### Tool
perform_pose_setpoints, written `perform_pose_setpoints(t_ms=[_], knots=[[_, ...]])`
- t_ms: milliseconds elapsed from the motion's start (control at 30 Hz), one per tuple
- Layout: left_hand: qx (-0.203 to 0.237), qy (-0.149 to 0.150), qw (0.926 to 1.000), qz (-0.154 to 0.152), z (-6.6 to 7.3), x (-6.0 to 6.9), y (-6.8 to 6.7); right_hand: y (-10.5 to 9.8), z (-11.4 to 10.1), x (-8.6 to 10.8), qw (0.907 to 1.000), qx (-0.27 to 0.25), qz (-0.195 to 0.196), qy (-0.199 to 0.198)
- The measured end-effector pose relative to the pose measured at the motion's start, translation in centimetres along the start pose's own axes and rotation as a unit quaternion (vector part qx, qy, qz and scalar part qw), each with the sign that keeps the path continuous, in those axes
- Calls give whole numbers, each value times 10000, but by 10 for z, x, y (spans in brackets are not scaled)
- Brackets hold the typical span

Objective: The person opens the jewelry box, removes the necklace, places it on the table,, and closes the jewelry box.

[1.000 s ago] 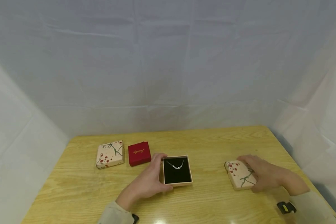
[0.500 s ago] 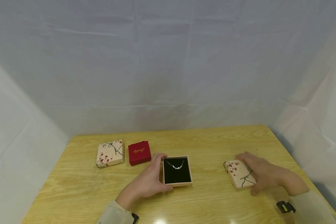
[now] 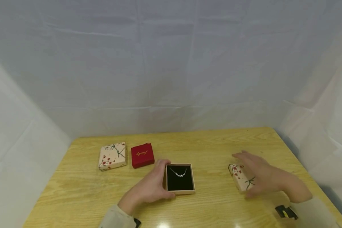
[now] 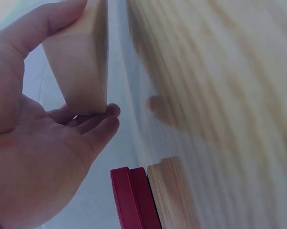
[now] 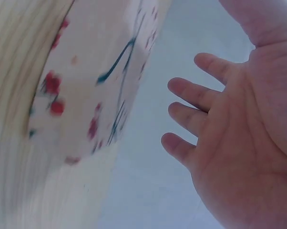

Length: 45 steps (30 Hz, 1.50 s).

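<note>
My left hand (image 3: 149, 186) grips an open, shallow cream jewelry box (image 3: 180, 192) by its left side, thumb in front and fingers behind. A silver necklace (image 3: 180, 175) lies on the black insert (image 3: 180, 183) inside. In the left wrist view, a narrow gap shows between the box (image 4: 76, 67) and the tabletop. At the right, my right hand (image 3: 263, 175) hovers by a flower-patterned box lid (image 3: 240, 178), covering its right part in the head view. The right wrist view shows the fingers (image 5: 191, 117) spread and apart from the lid (image 5: 81, 90).
A second flower-patterned piece (image 3: 112, 156) lies at the left of the wooden table (image 3: 211, 209). Beside it is a small red box (image 3: 142, 155) with gold lettering. White cloth (image 3: 171, 79) hangs behind the table and at both sides.
My right hand has let go of the flower-patterned lid and shifted left above it. The jewelry box in my left hand has moved a little toward me.
</note>
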State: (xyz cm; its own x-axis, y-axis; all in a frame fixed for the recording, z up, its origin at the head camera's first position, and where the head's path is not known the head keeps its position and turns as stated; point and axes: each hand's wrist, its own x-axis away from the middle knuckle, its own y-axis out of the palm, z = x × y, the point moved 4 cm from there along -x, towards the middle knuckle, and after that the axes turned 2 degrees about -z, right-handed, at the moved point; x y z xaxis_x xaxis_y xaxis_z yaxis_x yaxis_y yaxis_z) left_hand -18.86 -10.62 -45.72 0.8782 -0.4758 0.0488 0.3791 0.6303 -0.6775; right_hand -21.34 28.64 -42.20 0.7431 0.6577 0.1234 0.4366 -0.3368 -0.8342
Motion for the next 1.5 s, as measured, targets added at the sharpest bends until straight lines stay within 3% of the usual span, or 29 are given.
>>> perform_pose_setpoints(t_ms=[500, 700, 1167, 1500], knots=[[-269, 19, 9994, -201, 2, 4, 7, 15, -34, -23, 9984, 269, -17, -489], [-455, 6, 9986, -279, 4, 4, 8, 23, -51, -35, 9957, 571, 227, -693], [-665, 80, 9973, -313, 3, 5, 11, 45, -84, -73, 9908, 755, 689, -883], [-659, 176, 9971, -337, 6, 7, 10, 59, -106, -99, 9803, 1371, 984, -1023]])
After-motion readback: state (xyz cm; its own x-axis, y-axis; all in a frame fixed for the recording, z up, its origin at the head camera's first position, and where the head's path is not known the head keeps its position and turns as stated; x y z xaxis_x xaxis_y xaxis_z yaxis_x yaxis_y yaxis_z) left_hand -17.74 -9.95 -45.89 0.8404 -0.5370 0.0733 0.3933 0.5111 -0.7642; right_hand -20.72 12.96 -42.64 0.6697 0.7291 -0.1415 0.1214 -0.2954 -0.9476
